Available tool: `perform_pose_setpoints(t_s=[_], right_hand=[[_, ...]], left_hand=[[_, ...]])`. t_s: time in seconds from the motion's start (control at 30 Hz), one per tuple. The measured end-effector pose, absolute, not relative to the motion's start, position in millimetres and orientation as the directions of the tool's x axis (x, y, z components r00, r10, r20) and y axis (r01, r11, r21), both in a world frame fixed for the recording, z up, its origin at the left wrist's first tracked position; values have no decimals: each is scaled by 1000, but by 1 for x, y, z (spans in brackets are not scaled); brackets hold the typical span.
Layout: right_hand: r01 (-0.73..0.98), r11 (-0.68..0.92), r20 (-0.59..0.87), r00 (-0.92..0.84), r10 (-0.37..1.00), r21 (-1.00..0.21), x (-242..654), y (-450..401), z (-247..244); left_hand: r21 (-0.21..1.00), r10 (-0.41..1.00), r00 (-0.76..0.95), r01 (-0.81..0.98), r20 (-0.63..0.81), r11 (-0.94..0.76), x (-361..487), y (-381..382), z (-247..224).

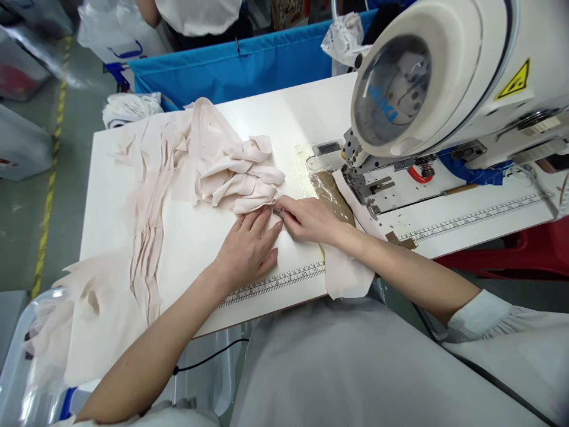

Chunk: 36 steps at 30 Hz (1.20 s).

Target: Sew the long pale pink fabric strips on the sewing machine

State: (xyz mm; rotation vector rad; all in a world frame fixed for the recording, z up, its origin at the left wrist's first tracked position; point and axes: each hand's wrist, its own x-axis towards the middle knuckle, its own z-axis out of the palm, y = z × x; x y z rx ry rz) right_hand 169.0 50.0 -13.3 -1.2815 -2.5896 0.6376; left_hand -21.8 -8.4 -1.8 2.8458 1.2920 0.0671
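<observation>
A crumpled pale pink fabric piece [235, 169] lies bunched on the white table. My left hand [249, 249] rests flat at its near edge, fingers spread and fingertips touching the cloth. Just right of those fingertips, my right hand [309, 219] is closed in a pinch at the fabric's lower corner. A tiny greyish spot shows by the pinch, too small to name. Under my right forearm, a strip of the same pink cloth [349, 273] hangs over the table's front edge and runs up to the sewing machine [413, 89].
Pleated pink pieces [149, 249] lie on the table's left side, some draping into a clear plastic bin [18, 350]. A printed ruler [275, 284] runs along the front edge. Behind the table hangs a blue cloth barrier [249, 65], with another person [200, 15] beyond. A red stool [511, 255] stands right.
</observation>
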Motion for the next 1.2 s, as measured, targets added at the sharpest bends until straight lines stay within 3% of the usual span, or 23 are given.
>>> perform_pose_setpoints(t_s=[0.37, 0.6, 0.73, 1.2], right_hand=[[695, 607, 6, -656, 755, -385, 172, 50, -9], [650, 495, 69, -565, 822, -577, 199, 53, 3], [622, 557, 65, -633, 771, -550, 205, 44, -4], [619, 623, 85, -673, 735, -479, 203, 35, -22]], left_hand=[[10, 761, 649, 761, 14, -649, -20, -8, -1], [55, 770, 637, 768, 31, -638, -18, -12, -3], [95, 773, 632, 768, 50, -634, -13, -18, -4], [-6, 815, 572, 819, 93, -574, 4, -32, -11]])
